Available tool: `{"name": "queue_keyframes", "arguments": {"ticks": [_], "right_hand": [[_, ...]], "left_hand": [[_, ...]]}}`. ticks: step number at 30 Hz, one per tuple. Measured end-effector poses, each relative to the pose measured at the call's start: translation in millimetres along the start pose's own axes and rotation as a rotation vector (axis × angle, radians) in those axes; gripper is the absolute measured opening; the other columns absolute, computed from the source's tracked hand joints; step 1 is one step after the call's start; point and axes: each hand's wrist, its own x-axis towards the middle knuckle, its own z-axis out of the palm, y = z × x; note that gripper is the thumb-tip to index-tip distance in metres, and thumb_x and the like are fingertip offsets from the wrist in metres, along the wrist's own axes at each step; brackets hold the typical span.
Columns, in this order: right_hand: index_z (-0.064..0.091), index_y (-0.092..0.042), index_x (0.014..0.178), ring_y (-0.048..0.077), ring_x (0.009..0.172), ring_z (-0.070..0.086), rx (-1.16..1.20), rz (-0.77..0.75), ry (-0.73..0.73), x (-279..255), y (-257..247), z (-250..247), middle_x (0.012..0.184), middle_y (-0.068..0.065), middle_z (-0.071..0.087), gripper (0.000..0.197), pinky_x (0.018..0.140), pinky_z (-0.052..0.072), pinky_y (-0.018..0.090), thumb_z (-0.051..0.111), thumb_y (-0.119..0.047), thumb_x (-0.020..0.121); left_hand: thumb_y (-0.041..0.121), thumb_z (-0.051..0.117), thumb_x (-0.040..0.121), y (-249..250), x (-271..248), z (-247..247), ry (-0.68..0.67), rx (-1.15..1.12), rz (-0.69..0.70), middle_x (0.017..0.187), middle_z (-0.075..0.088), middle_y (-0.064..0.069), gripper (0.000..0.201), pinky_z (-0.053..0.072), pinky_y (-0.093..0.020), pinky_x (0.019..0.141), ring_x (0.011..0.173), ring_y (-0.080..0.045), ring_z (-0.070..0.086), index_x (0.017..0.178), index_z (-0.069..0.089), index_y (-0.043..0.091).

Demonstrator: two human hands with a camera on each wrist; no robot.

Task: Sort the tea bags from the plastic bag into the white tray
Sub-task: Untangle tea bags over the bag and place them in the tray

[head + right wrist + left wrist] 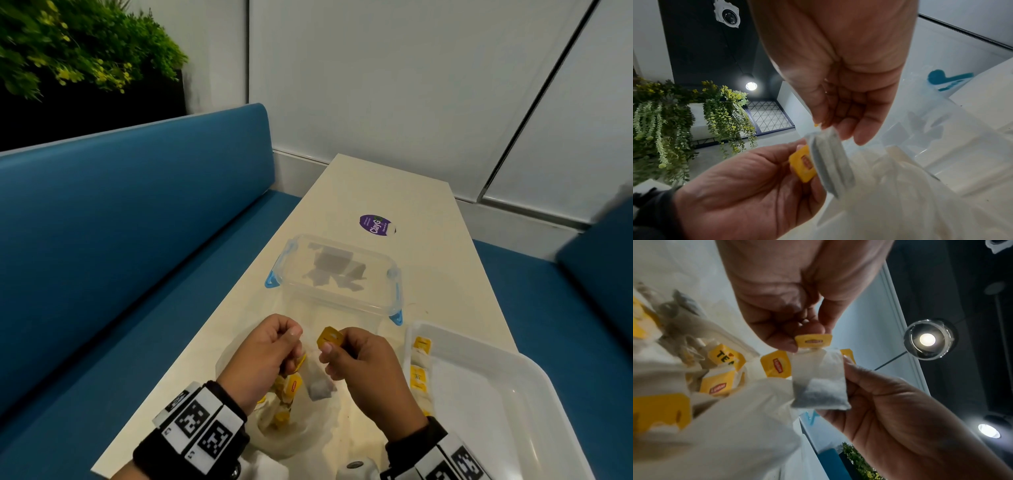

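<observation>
While both hands hover over the bag, the fingers (pixel 327 349) of the right hand (pixel 363 363) are pinched shut on a small yellow paper tag (pixel 330 336), and a white paper tea bag with dark leaves inside (pixel 320 389) dangles under it on its string. My guess is that's deliberate, since lifting by the tag lets one bag pull clear of the tangle. The left hand (pixel 270 353) is curled too, thumb pressed to fingertips on another yellow tag (pixel 802 163), probably holding back a neighbour whose string is caught up with it.

Below them, the crumpled clear plastic bag (pixel 291 435) sits open on the cream desk (pixel 376 192), with maybe five or six yellow-tagged bags visible inside; they're too heaped to count properly. Just to the right is the white rectangular plastic tray (pixel 513 394), where I count three yellow tags lined up along its left wall, maybe a fourth hidden behind the wrist.

Further back there's one clear lidded plastic box with blue clips (pixel 334 277), then one round purple sticker (pixel 376 225).
</observation>
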Motion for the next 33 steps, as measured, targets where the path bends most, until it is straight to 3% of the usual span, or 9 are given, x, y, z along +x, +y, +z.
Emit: {"name": "queue_keyframes", "arguments": {"ticks": [3,6,11,15,22,25,28,30,33], "right_hand": [[0.063,-0.013,0.073,0.012,0.062,0.056,-0.040,-0.012,0.043,0.1,0.6,-1.4,0.066,0.003,0.061,0.015,0.066,0.050,0.036,0.063,-0.017,0.088],[0.065,-0.012,0.074,0.016,0.065,0.052,-0.056,-0.005,0.085,0.0,1.1,-3.9,0.068,0.008,0.059,0.015,0.067,0.051,0.039,0.064,-0.020,0.087],[0.064,-0.017,0.073,0.010,0.060,0.052,-0.025,0.019,0.108,-2.3,-1.0,-6.7,0.064,0.002,0.059,0.013,0.061,0.045,0.030,0.065,-0.019,0.086],[0.063,-0.016,0.076,0.002,0.048,0.054,0.019,0.031,0.112,-6.3,-1.8,-7.7,0.061,0.001,0.063,0.011,0.051,0.045,0.019,0.063,-0.014,0.087],[0.061,-0.007,0.082,0.010,0.053,0.059,0.116,0.069,0.150,-7.9,1.4,-7.2,0.069,0.010,0.068,0.011,0.044,0.041,0.019,0.056,-0.010,0.091],[0.060,-0.006,0.085,0.010,0.048,0.055,0.145,0.080,0.133,-8.1,-0.7,-6.5,0.069,0.006,0.069,0.012,0.042,0.037,0.013,0.053,-0.011,0.093],[0.060,-0.005,0.086,0.008,0.048,0.053,0.149,0.080,0.119,-8.6,-3.0,-4.8,0.067,0.004,0.068,0.012,0.044,0.037,0.013,0.053,-0.011,0.093],[0.061,-0.008,0.085,0.009,0.058,0.057,0.096,0.060,0.142,-8.4,-1.3,-4.0,0.074,0.004,0.068,0.011,0.051,0.041,0.016,0.054,-0.014,0.092],[0.061,-0.010,0.084,0.022,0.081,0.061,0.051,0.042,0.167,-7.5,0.3,-2.6,0.085,0.009,0.067,0.011,0.063,0.046,0.027,0.055,-0.015,0.091]], "left_hand": [[0.009,0.044,0.096,-3.2,1.9,-2.0,-0.003,0.064,0.030,0.058,0.049,0.001,0.014,0.042,-0.016,0.050,0.045,-0.004,0.044,0.091,0.057,0.006],[0.008,0.048,0.094,-6.3,3.9,-7.0,-0.010,0.128,0.066,0.059,0.049,0.002,0.012,0.043,-0.015,0.050,0.045,-0.002,0.045,0.089,0.059,0.007],[0.010,0.061,0.087,-10.8,7.2,-13.9,0.007,0.332,0.137,0.065,0.051,0.003,0.007,0.044,-0.015,0.057,0.054,-0.002,0.048,0.087,0.064,0.016],[0.019,0.065,0.085,-15.6,6.8,-15.1,0.026,0.484,0.149,0.069,0.061,0.004,0.008,0.049,-0.022,0.065,0.065,-0.009,0.054,0.077,0.064,0.019],[0.019,0.055,0.091,-16.5,6.4,-7.1,0.117,0.235,0.152,0.063,0.052,0.000,0.022,0.043,-0.019,0.058,0.061,-0.012,0.048,0.071,0.053,0.010],[0.021,0.058,0.089,-14.4,5.4,-4.8,0.079,0.152,0.126,0.058,0.045,0.001,0.028,0.042,-0.022,0.057,0.060,-0.014,0.044,0.067,0.044,0.012],[0.020,0.065,0.084,-16.8,6.2,-6.0,0.021,0.229,0.123,0.055,0.041,0.003,0.032,0.037,-0.019,0.052,0.053,-0.010,0.038,0.064,0.040,0.014],[0.020,0.064,0.085,-17.8,5.8,-6.1,0.013,0.222,0.114,0.053,0.043,0.005,0.032,0.037,-0.017,0.051,0.048,-0.006,0.038,0.063,0.042,0.014],[0.022,0.058,0.089,-17.5,5.2,-5.4,0.039,0.118,0.083,0.052,0.045,0.003,0.030,0.039,-0.016,0.052,0.048,-0.006,0.041,0.064,0.045,0.012]]}}
